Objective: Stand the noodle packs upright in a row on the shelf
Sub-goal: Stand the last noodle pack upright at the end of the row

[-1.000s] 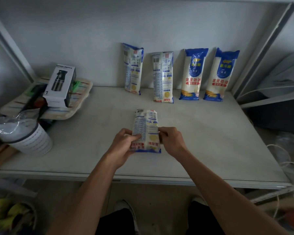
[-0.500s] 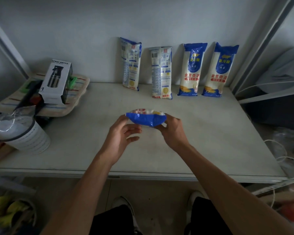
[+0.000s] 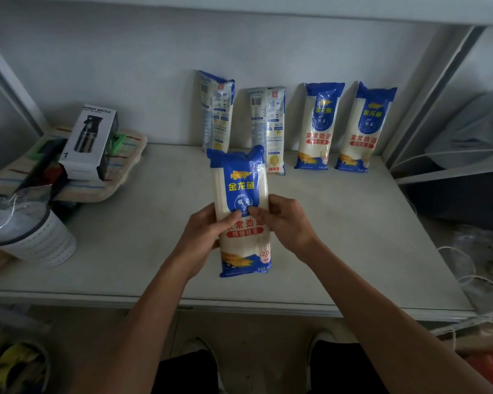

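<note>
A blue and white noodle pack point(image 3: 241, 194) is held upright above the white shelf point(image 3: 353, 251), its printed front facing me. My left hand point(image 3: 208, 234) grips its left side and my right hand point(image 3: 282, 223) grips its right side, thumbs on the front. Several more noodle packs lean upright against the back wall in a row: one point(image 3: 216, 109) and another point(image 3: 268, 123) show their backs, and two on the right point(image 3: 319, 123) point(image 3: 367, 126) show blue fronts. The held pack hides the bottom of the leftmost one.
A white spray bottle box point(image 3: 89, 143) rests on a striped tray point(image 3: 120, 177) at the back left. A white cup with plastic wrap point(image 3: 32, 237) stands at the left edge. Slanted shelf posts point(image 3: 427, 95) frame both sides. Cables and clutter lie at the right.
The pack lay flat on the shelf under both hands. It was lifted, turned over end up, and now stands upright in my hands with its front facing me.
</note>
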{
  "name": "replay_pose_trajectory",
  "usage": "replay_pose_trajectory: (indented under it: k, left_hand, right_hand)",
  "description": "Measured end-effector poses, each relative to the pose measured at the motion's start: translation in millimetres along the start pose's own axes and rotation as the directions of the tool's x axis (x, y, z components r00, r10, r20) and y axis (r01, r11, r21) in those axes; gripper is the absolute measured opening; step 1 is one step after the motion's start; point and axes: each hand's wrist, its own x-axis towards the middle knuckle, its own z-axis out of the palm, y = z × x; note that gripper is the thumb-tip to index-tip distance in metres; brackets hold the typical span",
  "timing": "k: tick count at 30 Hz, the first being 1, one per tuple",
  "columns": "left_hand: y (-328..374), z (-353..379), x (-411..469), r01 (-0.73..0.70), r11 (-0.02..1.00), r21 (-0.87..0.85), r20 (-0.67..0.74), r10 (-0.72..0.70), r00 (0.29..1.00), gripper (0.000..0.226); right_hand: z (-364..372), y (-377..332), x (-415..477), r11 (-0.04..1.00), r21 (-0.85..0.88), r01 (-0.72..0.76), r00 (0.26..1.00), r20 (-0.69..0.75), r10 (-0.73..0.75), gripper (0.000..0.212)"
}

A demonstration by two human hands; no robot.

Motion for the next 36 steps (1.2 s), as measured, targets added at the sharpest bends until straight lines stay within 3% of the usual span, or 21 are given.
replay_pose_trajectory:
  k: [6,13,20,27,36]
  left_hand:
    - [2,14,6,-0.055,0.998,-0.025,-0.192,0.049,0.980,0.031]
    - [-14,20,15,-0.056,0.998,-0.043,-0.325,0.039,0.945,0.030]
    - [-21,-17,17,-0.130,0.992,-0.001,-0.280,0.124,0.952,0.028]
    - [-49,-61,39,-0.119,0.992,0.050,-0.248,0.128,0.960,0.041]
    - [-43,-105,111,-0.195,0.943,0.270,-0.309,0.276,0.910,0.049]
  right_hand:
    - [-3,-2,-2,0.998,0.054,-0.016,1.000,0.023,0.015,0.033]
    - [6,29,11,0.989,-0.048,-0.138,0.979,0.146,0.143,0.046]
    - [46,29,23,0.993,0.077,-0.086,0.993,0.090,0.079,0.048]
    - [84,23,53,0.988,0.153,0.007,1.000,0.007,-0.008,0.034]
    - [114,23,134,0.988,0.124,0.090,0.990,-0.116,-0.075,0.034]
